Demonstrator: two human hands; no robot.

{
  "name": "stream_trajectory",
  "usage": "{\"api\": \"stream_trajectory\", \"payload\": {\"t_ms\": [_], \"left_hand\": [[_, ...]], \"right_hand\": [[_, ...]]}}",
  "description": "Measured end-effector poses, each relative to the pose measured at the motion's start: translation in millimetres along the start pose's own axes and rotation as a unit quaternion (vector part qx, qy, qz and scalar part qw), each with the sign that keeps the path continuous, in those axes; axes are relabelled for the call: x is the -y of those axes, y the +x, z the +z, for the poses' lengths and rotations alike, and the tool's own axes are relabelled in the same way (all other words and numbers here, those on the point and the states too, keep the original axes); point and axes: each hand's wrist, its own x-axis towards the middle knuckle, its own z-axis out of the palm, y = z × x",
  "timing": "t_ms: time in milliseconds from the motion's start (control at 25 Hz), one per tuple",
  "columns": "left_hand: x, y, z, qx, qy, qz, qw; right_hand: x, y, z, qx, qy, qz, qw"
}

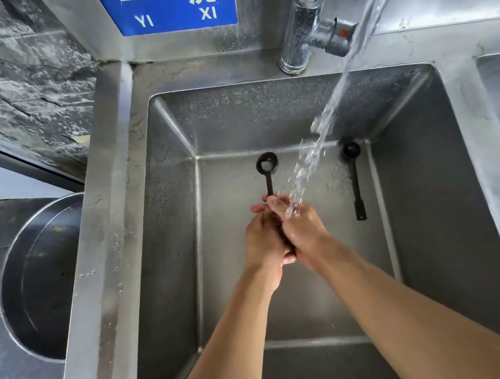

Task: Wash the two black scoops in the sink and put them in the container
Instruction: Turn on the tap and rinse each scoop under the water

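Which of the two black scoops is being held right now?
The left scoop: both hands clasp its handle under the running water. The right scoop lies untouched on the sink floor.

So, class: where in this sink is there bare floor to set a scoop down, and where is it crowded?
Bare floor: the near strip of the sink below the wrists, and the left side beside the held scoop. Crowded: centre, where left hand, right hand and water stream meet; the loose scoop takes the right side.

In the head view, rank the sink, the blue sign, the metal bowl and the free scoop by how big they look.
1. Sink
2. Metal bowl, partly hidden
3. Blue sign, cropped
4. Free scoop
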Motion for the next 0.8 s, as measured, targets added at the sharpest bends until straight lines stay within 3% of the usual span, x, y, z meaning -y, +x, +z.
{"api": "stream_trajectory", "payload": {"t_ms": [240,320,400,560,800], "left_hand": [[13.5,-8.7,-18.1,0.083,-0.003,0.014,0.996],[16.5,-7.7,-34.7,0.062,0.057,0.013,0.996],[17.8,-4.2,-45.4,-0.010,0.110,0.016,0.994],[8.6,8.7,-41.4,-0.076,0.140,0.026,0.987],[-11.5,11.9,-6.4,-0.028,0.027,0.043,0.998]], "right_hand": [[6.4,-1.0,-8.8,-0.041,-0.074,-0.018,0.996],[5.0,-3.3,-12.8,-0.040,-0.113,-0.043,0.992],[3.7,-6.1,-17.7,-0.039,-0.160,-0.063,0.984],[2.5,-18.7,-24.3,0.004,-0.126,-0.070,0.990],[-1.3,-40.8,-35.2,0.022,-0.119,-0.058,0.991]]}}
